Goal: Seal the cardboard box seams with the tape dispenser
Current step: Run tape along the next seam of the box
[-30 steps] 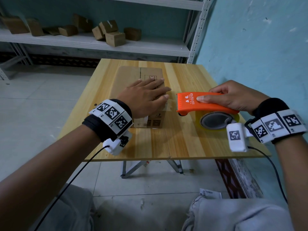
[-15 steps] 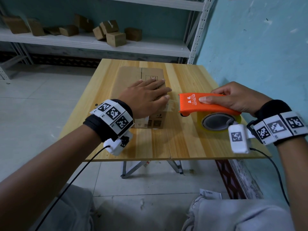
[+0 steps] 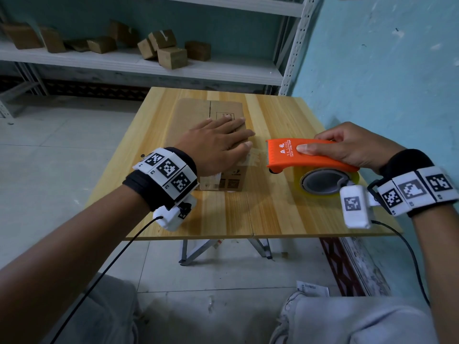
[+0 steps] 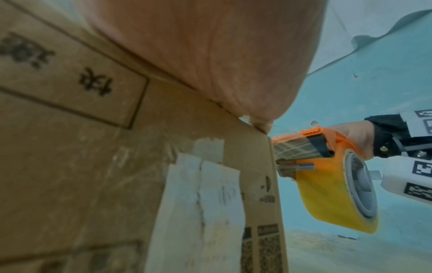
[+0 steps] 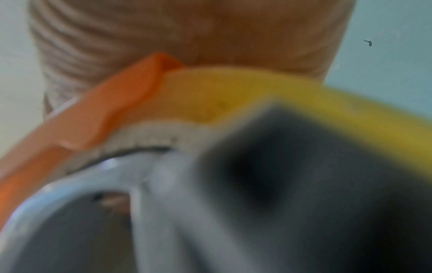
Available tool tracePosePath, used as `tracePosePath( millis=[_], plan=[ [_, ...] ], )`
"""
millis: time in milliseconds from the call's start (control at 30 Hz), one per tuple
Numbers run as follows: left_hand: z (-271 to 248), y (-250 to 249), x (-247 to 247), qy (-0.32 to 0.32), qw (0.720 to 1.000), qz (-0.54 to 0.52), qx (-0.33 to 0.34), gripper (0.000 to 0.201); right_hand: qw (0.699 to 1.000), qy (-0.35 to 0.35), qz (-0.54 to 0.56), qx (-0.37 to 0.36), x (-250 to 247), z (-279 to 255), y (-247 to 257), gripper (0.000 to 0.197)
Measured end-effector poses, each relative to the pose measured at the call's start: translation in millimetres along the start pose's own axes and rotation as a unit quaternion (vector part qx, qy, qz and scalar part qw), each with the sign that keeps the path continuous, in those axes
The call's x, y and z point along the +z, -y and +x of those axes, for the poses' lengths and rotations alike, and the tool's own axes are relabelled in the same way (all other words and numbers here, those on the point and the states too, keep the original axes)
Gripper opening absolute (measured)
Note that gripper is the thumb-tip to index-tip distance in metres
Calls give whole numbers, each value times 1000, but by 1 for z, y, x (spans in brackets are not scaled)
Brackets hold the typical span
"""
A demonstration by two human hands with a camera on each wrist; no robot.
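A closed brown cardboard box lies on the wooden table. My left hand presses flat on its top with straight fingers. My right hand grips the orange tape dispenser with its yellow tape roll, held just right of the box. A clear strip of tape spans from the box's right edge to the dispenser's toothed front. In the left wrist view the box side with a torn white label fills the left, and the dispenser hangs beside its corner. The right wrist view shows the dispenser blurred.
A teal wall stands close along the table's right side. A metal shelf behind the table holds several small cardboard boxes. My knees are below the table's near edge. A paper slip lies on the tiled floor.
My right hand has drawn the dispenser a little to the right, away from the box, stretching a strip of tape from its edge. My left hand has stayed on the box.
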State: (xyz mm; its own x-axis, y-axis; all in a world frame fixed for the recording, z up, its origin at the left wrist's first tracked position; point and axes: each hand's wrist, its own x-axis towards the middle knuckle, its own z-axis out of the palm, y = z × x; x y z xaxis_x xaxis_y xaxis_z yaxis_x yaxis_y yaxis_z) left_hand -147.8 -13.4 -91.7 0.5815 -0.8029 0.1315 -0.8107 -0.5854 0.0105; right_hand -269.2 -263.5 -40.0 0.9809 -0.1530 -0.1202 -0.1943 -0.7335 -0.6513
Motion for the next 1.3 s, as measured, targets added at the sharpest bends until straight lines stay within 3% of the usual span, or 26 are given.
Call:
tracePosePath(
  millis=[333,600,700,1067,1233,1300],
  plan=[
    [0,-4,-3,8,1000,-8,-3,52,1000,10,-23,-8,7,-2,-2,64],
    [4,-8,-10,5,997,-75,-19,48,999,11,-34,-22,9,3,3,61],
    [8,-10,-16,-5,997,-74,2,55,999,15,-34,-24,9,4,2,64],
    [8,-25,-15,-24,994,-69,-75,34,999,1,-29,-26,8,-1,1,55],
    [5,-25,-14,-8,995,-61,-74,47,999,3,-30,-25,7,-1,1,50],
    [5,-26,-13,-20,995,-63,-79,41,999,3,-30,-25,7,-1,1,50]
  ],
)
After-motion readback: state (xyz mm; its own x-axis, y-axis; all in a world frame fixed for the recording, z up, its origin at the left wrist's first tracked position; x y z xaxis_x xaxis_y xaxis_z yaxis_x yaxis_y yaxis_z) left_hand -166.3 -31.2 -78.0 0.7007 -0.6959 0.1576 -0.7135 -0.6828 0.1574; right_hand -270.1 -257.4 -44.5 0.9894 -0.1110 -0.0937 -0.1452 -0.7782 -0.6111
